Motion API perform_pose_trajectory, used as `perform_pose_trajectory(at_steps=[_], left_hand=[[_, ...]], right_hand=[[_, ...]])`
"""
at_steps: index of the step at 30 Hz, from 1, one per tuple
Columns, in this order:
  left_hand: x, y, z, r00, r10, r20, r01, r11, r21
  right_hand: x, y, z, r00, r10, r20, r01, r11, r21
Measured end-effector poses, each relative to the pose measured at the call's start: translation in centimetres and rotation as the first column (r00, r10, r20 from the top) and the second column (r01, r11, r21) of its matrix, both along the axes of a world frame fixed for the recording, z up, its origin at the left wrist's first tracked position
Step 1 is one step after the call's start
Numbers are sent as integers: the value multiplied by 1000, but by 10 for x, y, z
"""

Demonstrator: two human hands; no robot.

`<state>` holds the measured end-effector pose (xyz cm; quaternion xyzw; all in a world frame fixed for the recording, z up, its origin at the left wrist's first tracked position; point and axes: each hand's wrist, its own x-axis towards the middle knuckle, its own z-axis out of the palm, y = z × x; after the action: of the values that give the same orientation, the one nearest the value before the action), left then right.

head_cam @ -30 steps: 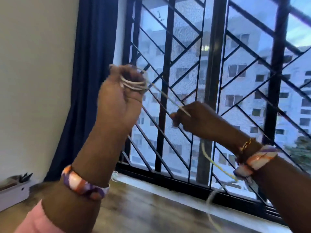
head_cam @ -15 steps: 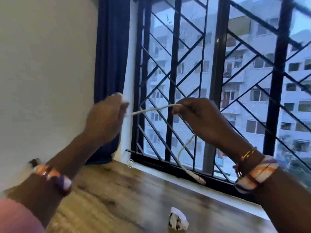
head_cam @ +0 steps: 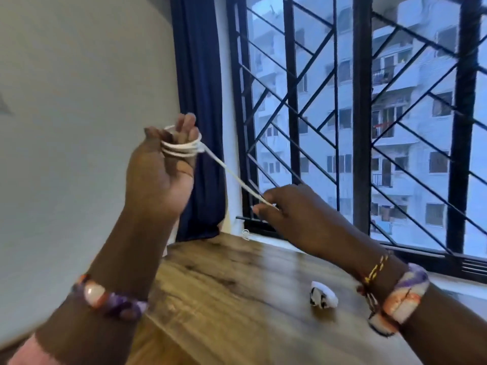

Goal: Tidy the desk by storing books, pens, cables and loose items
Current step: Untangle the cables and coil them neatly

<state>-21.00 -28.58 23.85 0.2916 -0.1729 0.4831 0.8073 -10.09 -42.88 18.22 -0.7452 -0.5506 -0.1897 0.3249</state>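
Cable [head_cam: 232,173], thin, white and round like string, wound in a few loops around the fingers [head_cam: 187,127] of the left hand [head_cam: 160,172]. From the loops, stretched tight in a straight slanted line down to the right hand [head_cam: 287,209]. Far end of the cable hidden inside that right hand, so cannot tell how much is left.

Left hand raised up, palm side showing, fingers close together and poking up through the loops, thumb bent against them. Right hand lower and closer to the window bars [head_cam: 361,114], fingertips pinching the cable, other fingers curled in. Both hands up in the air above the counter [head_cam: 237,293], not touching it.

Counter brown, wooden-looking and shiny, cut off at the bottom edge. Small crumpled white and black thing [head_cam: 323,299] lying on the counter under the right arm, too blurry to name. Tiny white loop [head_cam: 245,234] at the far edge of the counter below the right hand, hard to make out.

Soft bands in purple, orange and white on both wrists. Dark blue curtain [head_cam: 200,114] hanging behind the left hand.
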Motion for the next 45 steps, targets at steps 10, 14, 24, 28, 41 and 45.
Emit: perform_pose_trajectory(at_steps=[10,14,24,28,41,45], left_hand=[[-104,77,-46,53,911,409,-332,-370,868],[-176,70,-45,639,757,-135,-174,314,934],[-270,99,-52,950,250,-187,-164,909,384],[-287,126,-58,590,799,-121,-607,537,586],[-331,137,-68,784,385,-488,121,675,727],[-317,125,-62,850,239,-469,61,840,539]], right_hand=[[-126,29,34,964,6,268,-89,950,298],[-164,62,42,978,-4,210,-92,891,445],[-289,143,-29,967,-62,247,86,992,-88],[-341,156,-38,926,33,375,25,989,-148],[-354,160,0,860,473,-191,-376,841,388],[-346,168,-2,703,611,-364,-375,753,540]])
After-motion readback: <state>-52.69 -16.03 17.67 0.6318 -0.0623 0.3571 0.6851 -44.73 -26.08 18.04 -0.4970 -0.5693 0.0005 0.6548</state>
